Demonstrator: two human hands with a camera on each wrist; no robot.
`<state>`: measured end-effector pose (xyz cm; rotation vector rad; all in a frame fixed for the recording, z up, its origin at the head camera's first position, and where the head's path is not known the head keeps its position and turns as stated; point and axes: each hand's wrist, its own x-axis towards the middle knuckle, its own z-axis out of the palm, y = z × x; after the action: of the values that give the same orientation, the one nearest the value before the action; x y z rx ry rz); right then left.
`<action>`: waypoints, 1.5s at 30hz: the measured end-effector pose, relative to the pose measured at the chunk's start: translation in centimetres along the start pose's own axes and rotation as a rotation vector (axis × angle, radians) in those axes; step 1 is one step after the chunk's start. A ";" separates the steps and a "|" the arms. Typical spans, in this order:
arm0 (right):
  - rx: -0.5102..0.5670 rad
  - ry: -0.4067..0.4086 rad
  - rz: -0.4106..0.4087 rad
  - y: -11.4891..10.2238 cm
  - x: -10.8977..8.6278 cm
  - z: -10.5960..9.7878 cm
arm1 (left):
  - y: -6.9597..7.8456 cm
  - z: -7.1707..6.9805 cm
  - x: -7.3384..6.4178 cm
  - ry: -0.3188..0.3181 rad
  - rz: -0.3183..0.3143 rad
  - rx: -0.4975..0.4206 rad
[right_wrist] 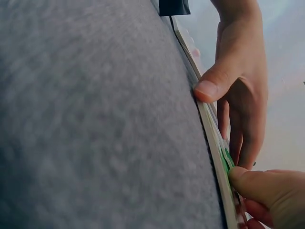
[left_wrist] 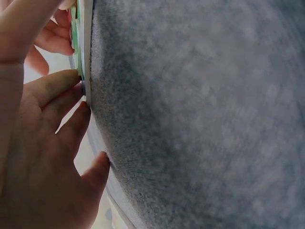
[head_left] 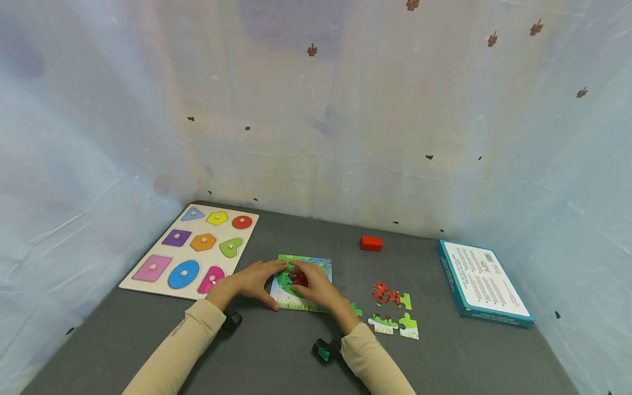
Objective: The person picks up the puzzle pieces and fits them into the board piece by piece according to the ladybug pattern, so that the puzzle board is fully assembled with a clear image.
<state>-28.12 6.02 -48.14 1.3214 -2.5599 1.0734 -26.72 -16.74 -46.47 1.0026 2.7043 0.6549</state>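
A jigsaw board (head_left: 323, 266) with a green and blue picture lies flat at the middle of the table. My left hand (head_left: 254, 278) spans its left side: the thumb touches the near-left edge, while the fairly straight fingers (left_wrist: 59, 88) rest on the picture. Over the board, my right hand (head_left: 318, 284) bends its thumb and fingers round a red and green puzzle piece (head_left: 299, 277), partly hidden by the hand. In the right wrist view, the right thumb (right_wrist: 252, 183) presses against green puzzle pieces lying on the board.
Several loose puzzle pieces (head_left: 384, 323) lie right of the board, one partly behind the right wrist. A shape-peg board (head_left: 163, 247) lies on the left. Behind stands a red block (head_left: 371, 243); a teal box (head_left: 486, 280) lies far right. Hanging sheets (head_left: 316, 164) surround the table.
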 end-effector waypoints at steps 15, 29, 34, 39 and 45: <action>-0.014 0.035 -0.044 0.6 -0.1 0.5 | -0.7 -0.1 0.2 0.044 0.035 -0.095; -0.099 0.016 -0.139 1.0 -0.5 0.0 | 0.1 0.4 0.5 0.180 0.000 0.077; -0.093 0.035 -0.141 1.1 -0.6 0.2 | 0.3 0.4 0.7 0.203 -0.016 0.089; -0.094 0.046 -0.114 1.0 -0.7 0.2 | 0.2 0.5 0.8 0.211 -0.023 0.061; -0.096 0.051 -0.090 0.9 -0.6 0.2 | 0.1 0.6 1.0 0.209 -0.038 0.038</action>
<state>-28.31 6.65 -49.04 1.3525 -2.4567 0.9437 -27.25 -15.86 -46.96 0.9371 2.9180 0.7418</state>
